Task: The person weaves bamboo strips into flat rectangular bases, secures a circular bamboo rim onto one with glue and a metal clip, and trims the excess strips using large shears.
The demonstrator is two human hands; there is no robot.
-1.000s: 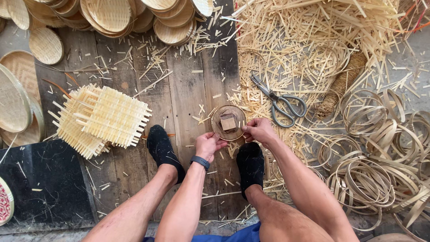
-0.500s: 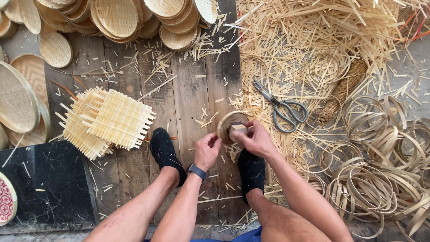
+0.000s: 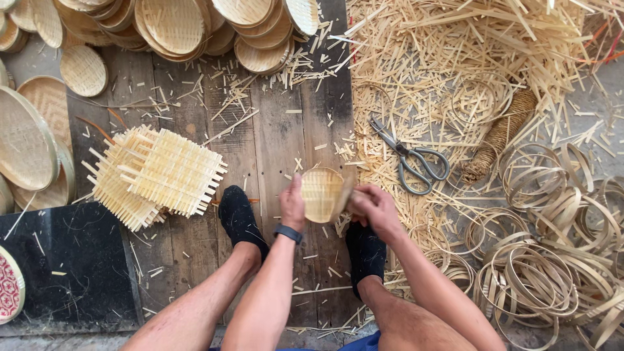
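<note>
Surface: worn plank floor (image 3: 273, 130) littered with bamboo slivers. Both hands, left (image 3: 292, 207) and right (image 3: 374, 209), clamp one small woven tray (image 3: 323, 194) at centre, above the feet. Scissors (image 3: 413, 159) at 2 o'clock; woven mats (image 3: 156, 172) at 9; stacked trays (image 3: 175, 26) at 11; bamboo hoops (image 3: 539, 273) at 4.

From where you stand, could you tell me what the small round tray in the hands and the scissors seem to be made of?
Small round tray: pale woven strips, likely bamboo, matte; lattice weave shows. Scissors: grey metal, dull sheen on blades and loop handles.
</note>
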